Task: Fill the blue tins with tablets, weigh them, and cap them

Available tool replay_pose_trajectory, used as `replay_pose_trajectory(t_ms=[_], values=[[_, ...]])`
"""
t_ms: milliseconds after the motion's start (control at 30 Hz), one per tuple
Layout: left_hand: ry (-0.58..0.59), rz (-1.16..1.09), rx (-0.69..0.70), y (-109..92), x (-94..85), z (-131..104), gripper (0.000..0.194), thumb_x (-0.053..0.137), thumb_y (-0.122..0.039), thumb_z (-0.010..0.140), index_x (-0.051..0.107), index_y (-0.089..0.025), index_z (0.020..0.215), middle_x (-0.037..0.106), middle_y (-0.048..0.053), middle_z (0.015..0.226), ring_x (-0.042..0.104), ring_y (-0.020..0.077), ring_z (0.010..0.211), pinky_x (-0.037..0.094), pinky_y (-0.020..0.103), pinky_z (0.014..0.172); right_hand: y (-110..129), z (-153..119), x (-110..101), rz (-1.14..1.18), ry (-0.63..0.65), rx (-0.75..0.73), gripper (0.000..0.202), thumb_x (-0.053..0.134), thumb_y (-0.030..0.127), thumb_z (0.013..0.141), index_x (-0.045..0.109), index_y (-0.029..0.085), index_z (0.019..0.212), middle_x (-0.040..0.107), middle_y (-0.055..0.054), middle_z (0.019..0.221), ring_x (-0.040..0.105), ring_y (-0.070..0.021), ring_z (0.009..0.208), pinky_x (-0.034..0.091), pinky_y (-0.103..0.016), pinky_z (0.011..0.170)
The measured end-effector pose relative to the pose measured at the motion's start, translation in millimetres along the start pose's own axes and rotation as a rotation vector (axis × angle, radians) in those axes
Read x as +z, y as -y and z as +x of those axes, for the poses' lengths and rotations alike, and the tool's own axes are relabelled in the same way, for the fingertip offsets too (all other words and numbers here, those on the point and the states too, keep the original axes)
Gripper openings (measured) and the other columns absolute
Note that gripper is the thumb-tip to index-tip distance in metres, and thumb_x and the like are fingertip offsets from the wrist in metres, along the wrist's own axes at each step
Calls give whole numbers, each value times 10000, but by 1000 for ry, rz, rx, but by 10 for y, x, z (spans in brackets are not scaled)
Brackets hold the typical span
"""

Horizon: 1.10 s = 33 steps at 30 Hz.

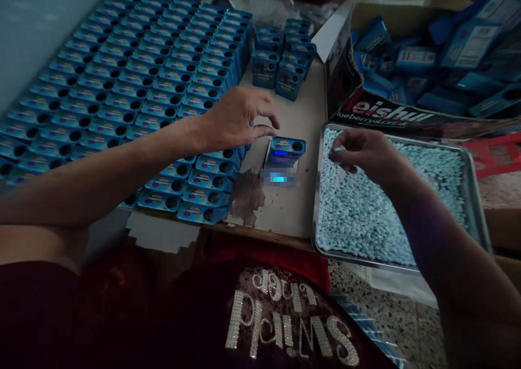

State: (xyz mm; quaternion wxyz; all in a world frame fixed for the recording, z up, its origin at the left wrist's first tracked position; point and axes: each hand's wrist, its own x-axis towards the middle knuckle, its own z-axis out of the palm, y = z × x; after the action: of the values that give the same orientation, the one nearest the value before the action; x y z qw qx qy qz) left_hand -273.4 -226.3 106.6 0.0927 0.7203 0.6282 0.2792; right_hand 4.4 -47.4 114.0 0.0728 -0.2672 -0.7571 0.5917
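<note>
A small blue box (287,145) labelled "Caramelo Macizo" stands on a compact scale (279,178) with a lit blue display. Its top has a dark round opening. My left hand (249,116) hovers just behind and left of this box, thumb and fingers apart with nothing visible between them. Over the left side of a metal tray (318,217), my right hand (362,151) pinches a small pale piece (337,148), which looks like a candy. Many small pale blue candies (366,217) fill the tray below it.
Tight rows of blue boxes (134,92) cover the table's left side. Several more blue boxes (291,76) stand at the back. A cardboard carton (342,76) of jumbled blue boxes sits behind the tray. The table's front edge (264,236) runs close to my body.
</note>
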Motion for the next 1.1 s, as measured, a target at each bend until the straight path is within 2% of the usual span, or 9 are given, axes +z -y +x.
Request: replay_pose_trajectory(t_ms=[100,200,333,533,633,733,900,1033,1100], values=[[-25,-14,7,40,-47,-38,263,675,-483,1055,852,-293,1098,809,80,1211,754,276,1158,593,467,1052,96,229,250,35,-25,-43,307,959,300,766,663,232,809,590,45,591,509,-90,491,376,-235,433],[-28,-28,-3,97,-114,-98,284,671,-504,1059,857,-294,1098,817,88,1195,764,282,1137,603,465,1040,-32,373,398,18,-91,-81,293,952,318,772,680,232,839,618,46,612,526,-100,494,402,-242,450],[-30,-60,-48,196,-145,-173,307,676,-537,1046,853,-290,1090,808,92,1194,764,288,1133,603,452,1062,-198,397,462,-63,-139,-98,287,942,362,766,712,231,877,652,38,663,548,-117,531,416,-261,494],[-26,-92,-45,276,-67,-153,325,690,-557,1034,855,-282,1080,811,90,1179,747,293,1129,598,449,1039,-186,358,472,-182,-152,-87,298,917,440,808,719,255,931,704,-7,783,663,-184,692,553,-330,640],[-22,-95,-40,243,-59,-111,364,674,-569,1042,857,-257,1083,819,98,1174,750,297,1126,600,441,1017,-230,391,432,-153,-278,-119,234,834,431,874,683,267,946,714,-24,858,701,-197,746,598,-356,692],[-16,-79,-42,192,-64,-73,343,678,-542,1035,858,-252,1066,823,96,1156,762,299,1119,599,435,1013,-313,374,349,-135,-353,-122,175,798,356,856,672,263,932,698,-20,841,689,-188,711,579,-343,660],[9,-41,-22,136,-32,-48,259,723,-474,1012,858,-262,1073,820,103,1166,765,301,1115,583,440,1031,-558,65,137,-129,-307,-93,175,789,367,859,684,256,945,732,-37,888,683,-192,723,547,-329,639],[89,5,-10,116,-3,-31,310,695,-469,1031,856,-223,1132,809,109,1183,749,285,1076,583,407,1000,-932,-339,-115,-40,-208,91,355,787,449,864,706,247,1144,791,-78,1053,749,-225,858,591,-347,725],[113,48,-4,100,-4,-1,327,705,-471,1017,857,-211,1145,810,108,1170,743,276,1050,582,391,971,-1101,-540,-233,-165,-201,139,446,770,516,885,714,248,1236,799,-102,1121,764,-259,921,605,-373,753]])
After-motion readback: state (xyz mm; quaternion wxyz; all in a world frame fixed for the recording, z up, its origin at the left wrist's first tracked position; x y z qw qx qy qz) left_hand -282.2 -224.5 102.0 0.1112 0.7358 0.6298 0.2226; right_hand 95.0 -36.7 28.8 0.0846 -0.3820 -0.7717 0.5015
